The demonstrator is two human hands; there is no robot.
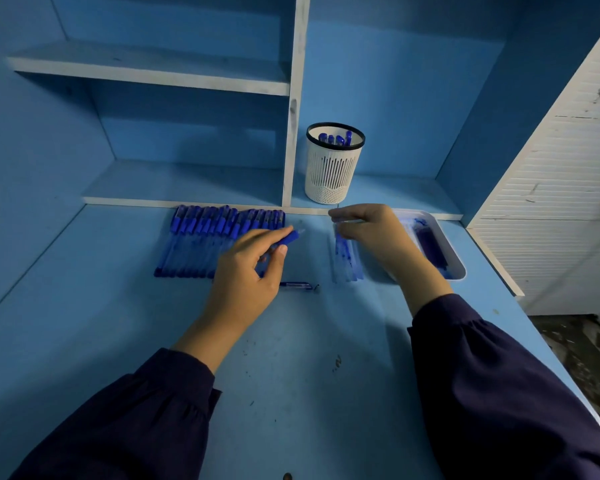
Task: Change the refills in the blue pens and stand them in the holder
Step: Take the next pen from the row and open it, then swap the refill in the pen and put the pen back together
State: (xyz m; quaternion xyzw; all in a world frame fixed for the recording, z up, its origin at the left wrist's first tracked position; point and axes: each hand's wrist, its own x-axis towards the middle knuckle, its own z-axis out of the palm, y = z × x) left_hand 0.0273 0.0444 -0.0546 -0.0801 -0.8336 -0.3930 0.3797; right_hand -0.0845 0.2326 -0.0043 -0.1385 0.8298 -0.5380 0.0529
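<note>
Blue pen (289, 238) pinched between left hand (245, 275) thumb and fingers, pen row (201, 244) just behind them. Right hand (371, 233) fingers curled down over refills (347, 263), can't tell if gripping. Holder (333, 168) just past those fingers.

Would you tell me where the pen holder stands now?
Head view, centre-right: pen holder on the low shelf, beside the white divider, behind the right hand.

Study or office desk nook, blue desk (84, 341), built-in shelves (153, 72), white pen holder (331, 168)
</note>
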